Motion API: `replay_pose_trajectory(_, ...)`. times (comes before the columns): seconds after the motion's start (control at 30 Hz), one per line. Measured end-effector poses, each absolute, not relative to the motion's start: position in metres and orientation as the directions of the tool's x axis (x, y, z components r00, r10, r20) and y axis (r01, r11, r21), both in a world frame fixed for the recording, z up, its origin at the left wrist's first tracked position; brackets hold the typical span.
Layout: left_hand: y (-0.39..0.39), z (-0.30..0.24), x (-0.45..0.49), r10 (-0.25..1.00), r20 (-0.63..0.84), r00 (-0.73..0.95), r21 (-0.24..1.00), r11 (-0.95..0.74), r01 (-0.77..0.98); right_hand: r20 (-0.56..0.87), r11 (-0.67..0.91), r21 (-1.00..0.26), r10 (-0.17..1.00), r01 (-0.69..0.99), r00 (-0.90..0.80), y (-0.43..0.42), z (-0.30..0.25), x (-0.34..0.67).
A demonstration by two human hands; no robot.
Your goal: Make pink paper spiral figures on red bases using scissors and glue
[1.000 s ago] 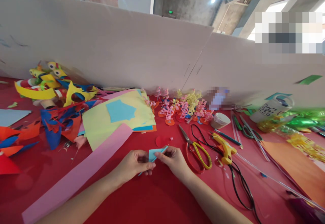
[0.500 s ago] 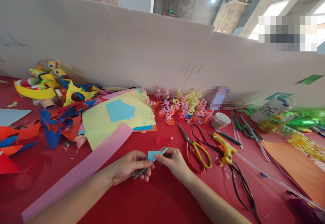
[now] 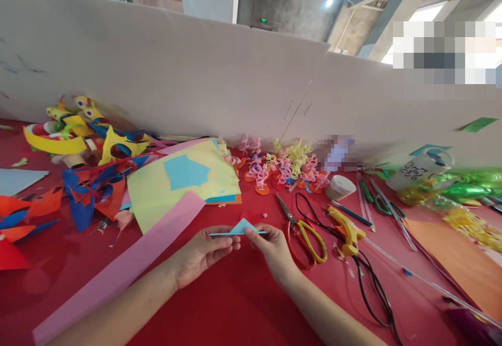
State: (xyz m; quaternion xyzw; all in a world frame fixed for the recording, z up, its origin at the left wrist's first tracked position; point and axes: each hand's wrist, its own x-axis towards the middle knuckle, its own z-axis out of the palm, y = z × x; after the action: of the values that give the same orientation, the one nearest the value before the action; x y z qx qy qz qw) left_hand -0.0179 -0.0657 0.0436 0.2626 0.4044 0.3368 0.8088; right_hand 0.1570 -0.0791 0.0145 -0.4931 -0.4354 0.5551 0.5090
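Observation:
A small folded piece of light blue paper (image 3: 242, 226) is held between both hands above the red table. Its middle rises in a triangle, and a thin flat edge runs out to either side. My left hand (image 3: 214, 244) pinches its left end between thumb and fingers. On the other end, my right hand (image 3: 266, 239) grips with the thumb laid across the front. To the right of that hand lie scissors (image 3: 305, 233) with red and yellow handles. A long pink paper strip (image 3: 129, 262) stretches beneath my left forearm.
Yellow and blue paper sheets (image 3: 188, 179) lie beyond my left hand. Curly pink and yellow paper pieces (image 3: 282, 165) stand at the white partition (image 3: 176, 74). On the right are a yellow glue gun (image 3: 347, 231) with a black cord, a paper cup (image 3: 340, 186) and orange paper (image 3: 451, 257).
The blue paper has turned from slanting to level, with its triangular point now upward. Both hands have shifted slightly and still hold it.

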Motion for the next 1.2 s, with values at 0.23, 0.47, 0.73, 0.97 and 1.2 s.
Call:
replay_pose_trajectory(0.23, -0.071, 0.035, -0.011, 0.86, -0.396, 0.322, 0.768, 0.502, -0.397, -0.078, -0.089, -0.985, 0.994, -0.151, -0.073, -0.085, 0.016, 0.149)
replay_pose_trajectory(0.47, -0.068, 0.036, -0.013, 0.951, -0.232, 0.205, 0.954, 0.263, -0.141, -0.055, -0.059, -0.998, 0.981, -0.015, -0.184, -0.091, 0.016, 0.145)
replay_pose_trajectory(0.73, -0.068, 0.039, -0.013, 0.878, -0.179, 0.443, 0.953, 0.267, -0.143, -0.108, -0.106, -0.994, 0.975, 0.019, -0.196, -0.09, 0.019, 0.146)
replay_pose_trajectory(0.97, -0.07, 0.039, -0.012, 0.891, -0.187, 0.413, 0.949, 0.273, -0.159, -0.162, -0.181, -0.982, 0.951, -0.048, -0.265, -0.087, 0.017, 0.149)
replay_pose_trajectory(1.2, -0.07, 0.035, -0.013, 0.91, -0.214, 0.354, 0.944, 0.285, -0.163, -0.145, -0.178, -0.982, 0.925, -0.064, -0.35, -0.089, 0.017, 0.147)
